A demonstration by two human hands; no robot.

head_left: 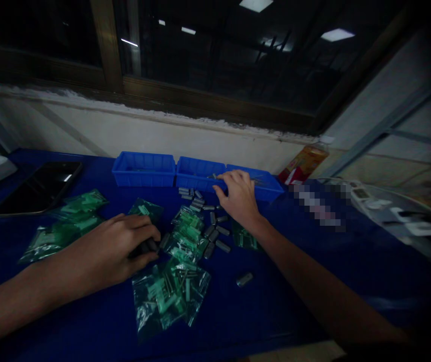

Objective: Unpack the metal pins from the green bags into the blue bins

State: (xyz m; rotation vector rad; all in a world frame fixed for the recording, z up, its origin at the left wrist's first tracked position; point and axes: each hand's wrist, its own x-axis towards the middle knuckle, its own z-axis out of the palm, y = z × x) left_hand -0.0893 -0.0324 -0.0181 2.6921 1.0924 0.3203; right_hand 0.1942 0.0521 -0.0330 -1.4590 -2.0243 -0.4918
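My left hand (119,244) is at the left of the middle, its fingers curled round dark metal pieces (149,245). My right hand (238,193) reaches over the middle blue bin (200,173), thumb and forefinger close around a small metal piece (213,176). Between my hands lie several short grey metal cylinders (210,235) and a pile of green plastic bags (187,231). Nearer to me is a clear green bag (170,291) with pale plugs and screws inside. Another green bag (243,236) lies partly under my right forearm.
A blue bin (143,170) stands left and another (264,186) right along the wall. A phone (38,187) and more green bags (65,221) lie left. One loose cylinder (244,279) sits nearer me. A bottle (308,160) leans at the back right, near cables and a white device (422,229).
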